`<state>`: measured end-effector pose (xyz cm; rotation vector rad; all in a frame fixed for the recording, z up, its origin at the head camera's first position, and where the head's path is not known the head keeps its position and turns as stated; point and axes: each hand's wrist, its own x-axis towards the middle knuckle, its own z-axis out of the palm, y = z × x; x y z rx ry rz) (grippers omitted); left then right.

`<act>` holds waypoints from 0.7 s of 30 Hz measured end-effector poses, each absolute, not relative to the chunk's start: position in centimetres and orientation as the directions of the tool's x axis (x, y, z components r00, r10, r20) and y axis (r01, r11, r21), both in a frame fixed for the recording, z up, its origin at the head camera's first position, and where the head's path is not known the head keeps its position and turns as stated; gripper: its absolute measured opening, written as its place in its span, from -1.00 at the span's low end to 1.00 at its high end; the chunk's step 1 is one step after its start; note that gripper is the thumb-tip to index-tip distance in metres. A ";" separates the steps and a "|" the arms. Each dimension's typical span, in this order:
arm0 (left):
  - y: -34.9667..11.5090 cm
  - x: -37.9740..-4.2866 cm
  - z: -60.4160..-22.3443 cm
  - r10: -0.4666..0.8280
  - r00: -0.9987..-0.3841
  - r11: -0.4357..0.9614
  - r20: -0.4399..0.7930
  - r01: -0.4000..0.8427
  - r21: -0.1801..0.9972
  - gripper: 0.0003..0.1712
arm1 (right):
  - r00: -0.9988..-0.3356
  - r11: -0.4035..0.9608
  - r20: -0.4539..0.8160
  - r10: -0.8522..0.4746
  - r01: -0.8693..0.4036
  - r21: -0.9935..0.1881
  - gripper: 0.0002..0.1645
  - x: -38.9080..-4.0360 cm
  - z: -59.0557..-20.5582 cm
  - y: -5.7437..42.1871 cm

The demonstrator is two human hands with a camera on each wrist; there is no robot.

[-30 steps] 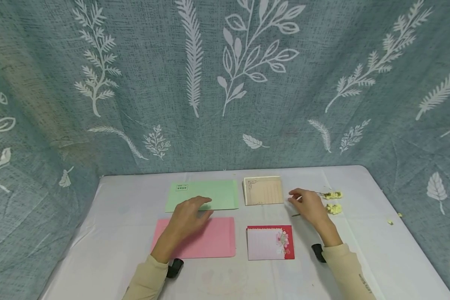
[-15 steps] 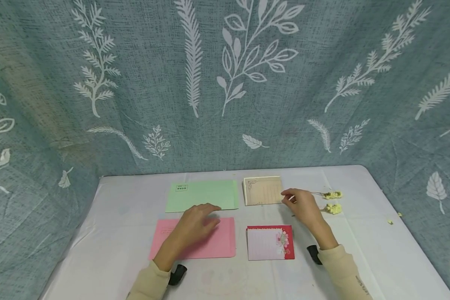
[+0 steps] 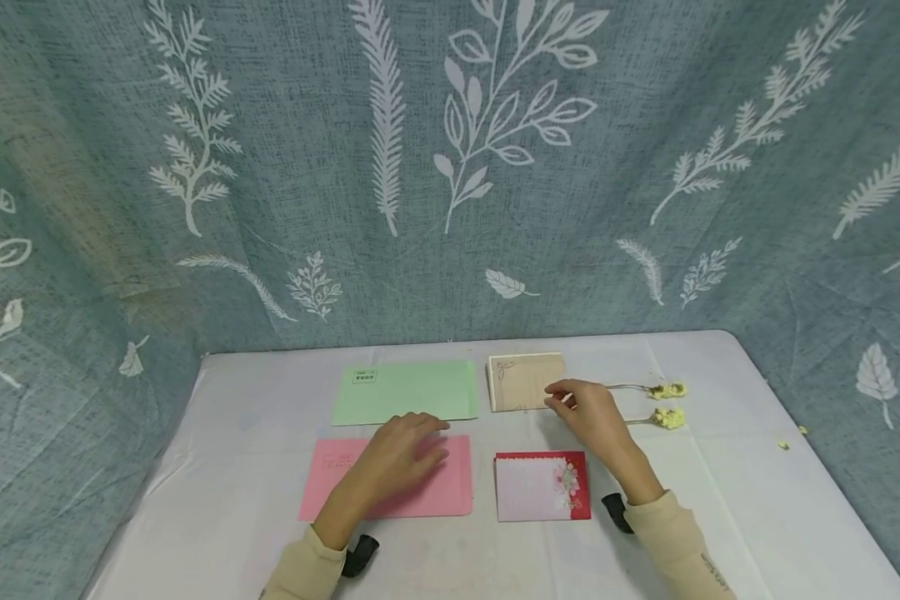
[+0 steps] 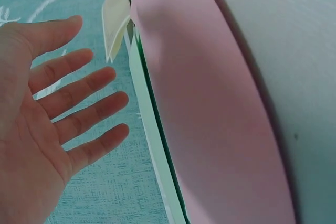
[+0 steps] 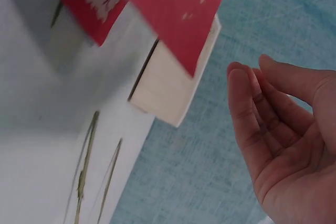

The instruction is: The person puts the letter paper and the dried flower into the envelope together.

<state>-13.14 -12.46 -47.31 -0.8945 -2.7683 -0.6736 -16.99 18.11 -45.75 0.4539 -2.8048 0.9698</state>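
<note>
Head view: left hand (relaxed, empty) over the pink envelope; right of that envelope, empty right hand and tan card.

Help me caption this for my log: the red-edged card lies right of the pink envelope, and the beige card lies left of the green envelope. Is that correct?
Not quite: the head view shows the beige card to the right of the green envelope, not left. The red-edged card does lie right of the pink envelope.
</note>
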 end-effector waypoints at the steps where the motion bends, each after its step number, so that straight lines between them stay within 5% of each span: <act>1: -12.4 -13.1 -47.4 0.518 -0.812 0.724 0.270 0.584 0.367 -0.59 | -0.942 0.746 0.233 -0.241 -0.334 -0.576 -0.80 -16.9 -45.7 17.9; 21: -12.1 -12.6 -47.9 0.550 -0.814 0.724 0.184 0.575 0.381 -0.24 | -0.927 0.686 0.247 -0.283 -0.375 -0.623 -0.89 -15.5 -46.0 14.8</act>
